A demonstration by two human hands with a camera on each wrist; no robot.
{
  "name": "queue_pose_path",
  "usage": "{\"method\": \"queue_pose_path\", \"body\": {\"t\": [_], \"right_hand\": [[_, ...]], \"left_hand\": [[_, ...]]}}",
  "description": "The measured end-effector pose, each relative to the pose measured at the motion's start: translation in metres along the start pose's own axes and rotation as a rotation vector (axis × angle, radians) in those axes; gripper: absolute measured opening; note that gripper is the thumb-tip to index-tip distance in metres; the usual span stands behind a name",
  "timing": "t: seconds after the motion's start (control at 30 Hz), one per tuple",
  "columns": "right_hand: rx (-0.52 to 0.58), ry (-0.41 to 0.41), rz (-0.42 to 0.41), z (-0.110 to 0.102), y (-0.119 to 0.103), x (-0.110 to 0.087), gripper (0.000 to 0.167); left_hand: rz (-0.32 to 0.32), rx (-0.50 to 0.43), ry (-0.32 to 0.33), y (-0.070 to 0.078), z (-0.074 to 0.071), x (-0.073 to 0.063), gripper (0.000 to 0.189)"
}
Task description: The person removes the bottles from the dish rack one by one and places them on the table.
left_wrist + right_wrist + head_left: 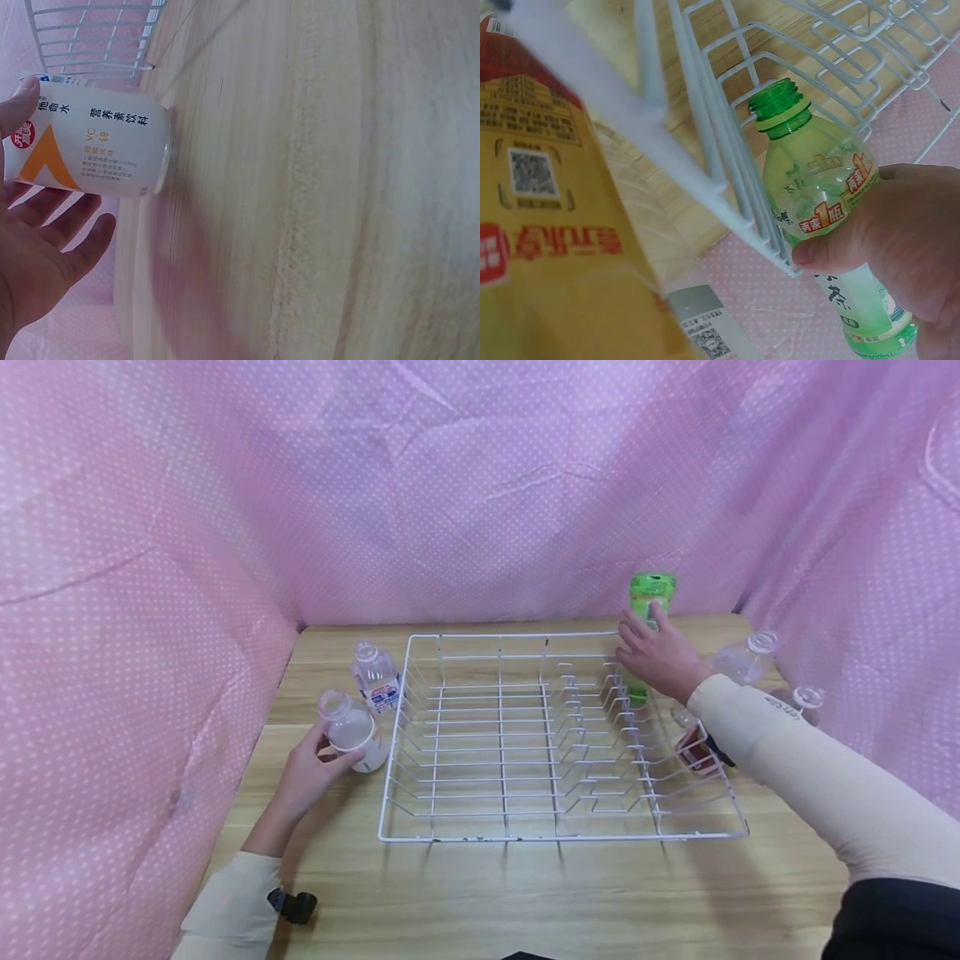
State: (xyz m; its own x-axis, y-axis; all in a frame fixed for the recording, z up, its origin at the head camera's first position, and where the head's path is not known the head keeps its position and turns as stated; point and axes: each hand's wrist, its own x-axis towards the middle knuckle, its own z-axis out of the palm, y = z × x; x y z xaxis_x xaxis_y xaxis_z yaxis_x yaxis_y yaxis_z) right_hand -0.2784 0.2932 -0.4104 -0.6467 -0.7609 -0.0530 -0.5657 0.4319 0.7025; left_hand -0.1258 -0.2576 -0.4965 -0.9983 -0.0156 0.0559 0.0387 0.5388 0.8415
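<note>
My left hand (311, 772) holds a clear plastic bottle with a white label (367, 747) between thumb and fingers. This bottle stands upright on the table, left of a white wire dish rack (480, 841); orange marks show on its label (97, 142) in the left wrist view. At the rack's back right, my right hand (663, 656) grips a green plastic bottle (651, 587) turned upside down. Its uncapped green neck (780, 105) points down among the rack's wires in the right wrist view. Whether the neck touches the wires I cannot tell.
A clear bottle with a blue and red label (381, 689) stands against the rack's left side. Right of the rack are a clear bottle (738, 664), another bottle (808, 697) partly behind the forearm, and a dark red-labelled one (696, 752). Pink dotted cloth (480, 527) surrounds the table.
</note>
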Motion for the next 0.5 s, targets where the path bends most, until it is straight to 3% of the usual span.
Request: {"method": "queue_pose_path", "body": {"t": [0.27, 0.5], "right_hand": [[-0.036, -0.031, 0.006, -0.001, 0.0015, -0.0013, 0.056], [0.0, 0.024, 0.039, -0.0034, 0.0088, -0.0054, 0.054]], "left_hand": [[-0.024, -0.003, 0.048, -0.006, -0.0015, 0.0058, 0.074], [-0.047, -0.016, 0.068, -0.0058, -0.0028, 0.0084, 0.073]]}}
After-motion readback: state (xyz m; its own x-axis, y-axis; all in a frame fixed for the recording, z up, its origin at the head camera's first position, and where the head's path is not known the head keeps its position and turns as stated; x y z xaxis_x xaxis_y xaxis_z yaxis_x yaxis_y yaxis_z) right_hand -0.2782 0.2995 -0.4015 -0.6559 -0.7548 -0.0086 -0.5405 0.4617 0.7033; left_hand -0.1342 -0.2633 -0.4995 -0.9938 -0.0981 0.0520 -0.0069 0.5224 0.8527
